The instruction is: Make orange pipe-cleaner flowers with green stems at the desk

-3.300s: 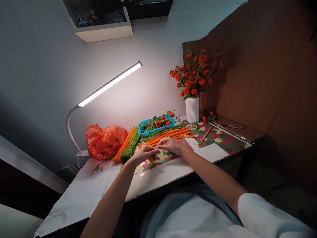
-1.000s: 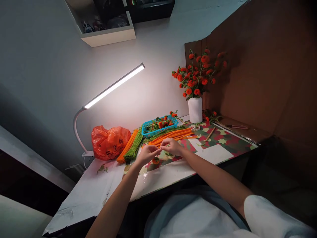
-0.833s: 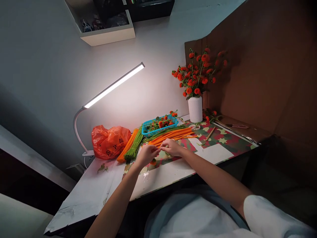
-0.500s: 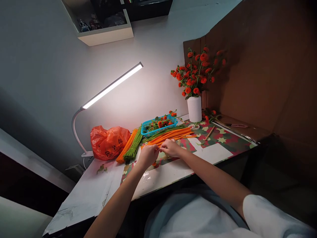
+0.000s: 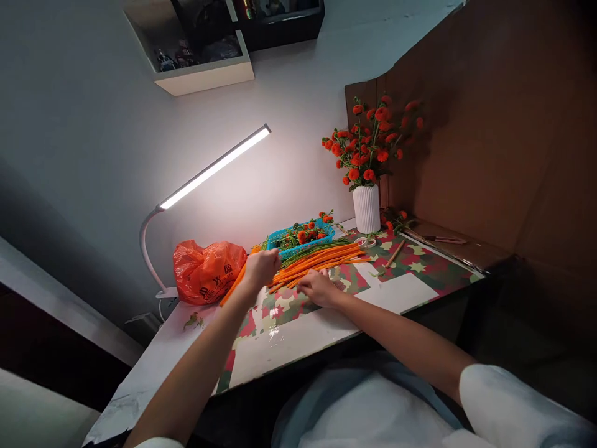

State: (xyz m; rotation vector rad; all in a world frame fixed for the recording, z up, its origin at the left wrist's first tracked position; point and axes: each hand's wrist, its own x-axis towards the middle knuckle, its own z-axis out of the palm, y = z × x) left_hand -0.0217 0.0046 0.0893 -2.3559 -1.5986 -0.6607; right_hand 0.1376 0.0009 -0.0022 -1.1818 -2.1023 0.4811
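My left hand [image 5: 261, 269] is raised over the left side of the table, its fingers curled closed just in front of the blue basket [image 5: 273, 252]. What it may hold is hidden. Low over the patterned mat, my right hand [image 5: 318, 287] has its fingertips pressed together; anything between them is too small to make out. Beside both hands lies a spread of orange pipe cleaners [image 5: 326, 261], with green pipe cleaners [image 5: 305, 251] along its far side. Orange flowers with green stems [image 5: 302, 237] fill the basket.
An orange plastic bag [image 5: 205, 270] sits at the left by a lit desk lamp [image 5: 214, 168]. Farther right stand a white ribbed vase [image 5: 366, 210] of orange flowers, tape rolls [image 5: 368, 242] and a thin wooden stick [image 5: 395, 254]. Cardboard [image 5: 466, 137] walls the right side.
My hands have come apart. The left has moved up and left, in front of the green bundle, while the right has lowered slightly. The view has shifted a little.
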